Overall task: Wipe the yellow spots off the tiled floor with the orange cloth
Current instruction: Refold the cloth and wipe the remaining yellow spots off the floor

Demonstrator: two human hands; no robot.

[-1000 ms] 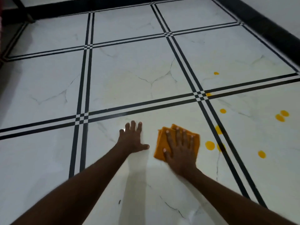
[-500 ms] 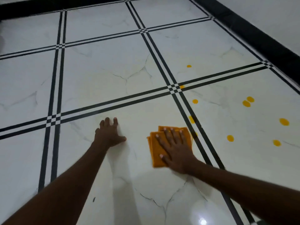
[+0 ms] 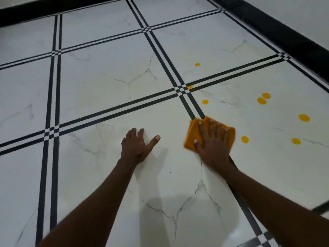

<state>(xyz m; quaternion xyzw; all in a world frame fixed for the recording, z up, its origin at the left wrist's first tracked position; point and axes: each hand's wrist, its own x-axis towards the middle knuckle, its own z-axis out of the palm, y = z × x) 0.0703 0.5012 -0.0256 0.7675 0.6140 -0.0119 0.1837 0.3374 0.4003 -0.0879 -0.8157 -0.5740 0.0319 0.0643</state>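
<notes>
**Marble-look floor with black borders**

The floor (image 3: 106, 90) is laid in large, glossy white tiles veined with thin grey cracks. Paired black stripes (image 3: 55, 86) run between the tiles and make small checkered squares where they cross. A wide black skirting (image 3: 284, 36) edges the floor at the top and right, below a pale wall (image 3: 302, 11). Soft light reflects near the bottom.

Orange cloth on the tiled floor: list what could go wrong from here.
1. The folded orange cloth lies under the flat right hand with no grip; a fast stroke could leave it behind.
2. Round yellow spots sit nearby and farther off; one pass may smear them across the white marble-look tiled floor.
3. The left hand presses on glossy tile and might slip.
</notes>
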